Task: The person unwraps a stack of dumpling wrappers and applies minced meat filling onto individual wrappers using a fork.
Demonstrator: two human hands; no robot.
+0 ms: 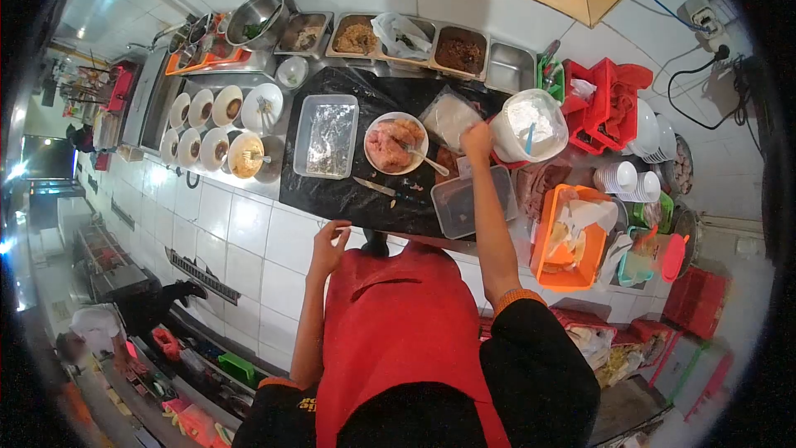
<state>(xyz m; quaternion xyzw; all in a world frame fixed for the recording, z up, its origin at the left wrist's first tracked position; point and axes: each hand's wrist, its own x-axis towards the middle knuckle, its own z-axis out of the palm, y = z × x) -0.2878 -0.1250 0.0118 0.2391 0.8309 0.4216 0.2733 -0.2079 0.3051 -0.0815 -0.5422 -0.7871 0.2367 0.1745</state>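
Note:
My right hand (476,143) is closed at the right edge of a clear plastic packet of pale sheets (450,119), beside a white tub of white powder (531,126). What its fingers grip is too small to make out. My left hand (332,242) hangs in front of the counter's edge, fingers apart and holding nothing. Between the hands stands a white bowl of pinkish minced meat (390,148) with a spoon (429,159) in it. A knife (375,187) lies on the black plastic sheet (323,203). An empty clear container (326,137) is left of the bowl.
Another clear container (464,211) lies under my right forearm. Metal trays (510,66) line the back. Small bowls (226,106) stand at the left; red baskets (599,120) and an orange basket (547,257) are at the right. A person (104,328) is at the far lower left.

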